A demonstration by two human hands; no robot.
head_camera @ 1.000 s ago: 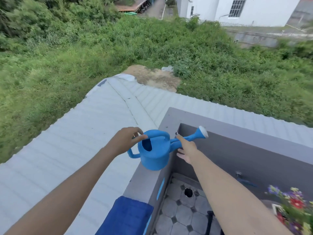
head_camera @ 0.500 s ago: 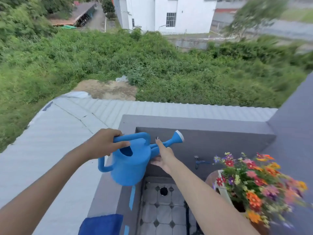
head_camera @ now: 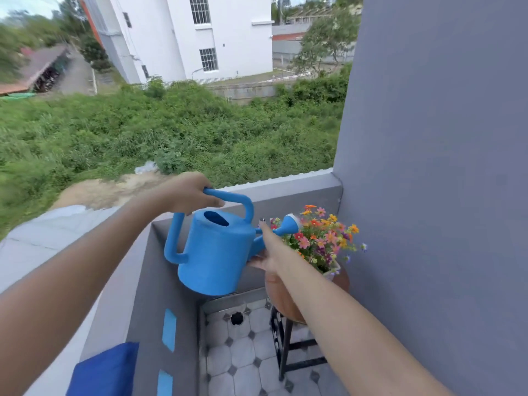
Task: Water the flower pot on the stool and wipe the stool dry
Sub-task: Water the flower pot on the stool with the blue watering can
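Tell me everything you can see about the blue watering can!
The watering can is bright blue all over and looks like plastic. It has a round body, an oval hole on top, a looping handle over the top and down the back, and a spout ending in a pale sprinkler head. It is in the air, about upright, spout toward the flowers. The left hand grips the top handle; the right hand steadies it by the spout.

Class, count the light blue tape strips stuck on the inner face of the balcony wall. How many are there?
2. One strip sits below the watering can; the other is lower, at the picture's bottom edge beside the blue cloth. More may lie out of view.
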